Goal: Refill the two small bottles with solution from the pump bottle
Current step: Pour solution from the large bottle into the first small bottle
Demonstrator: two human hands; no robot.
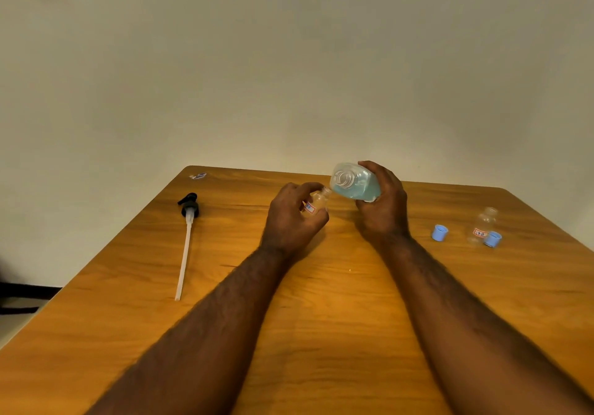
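My right hand (pixel 384 209) grips the clear pump bottle (pixel 355 183), which holds blue-green solution. The bottle is tipped over, and its open neck faces me and to the left. My left hand (pixel 294 218) holds a small clear bottle (pixel 318 202) with a red-edged label, tilted so its open mouth touches the lower edge of the big bottle. A second small bottle (pixel 482 225) with a similar label stands uncapped at the right of the table. Two blue caps (pixel 439 233) (pixel 493 239) lie near it.
The black pump head with its long white tube (pixel 186 241) lies on the left of the wooden table (pixel 321 318). A small sticker (pixel 197 175) sits at the far left corner. A plain wall stands behind the table.
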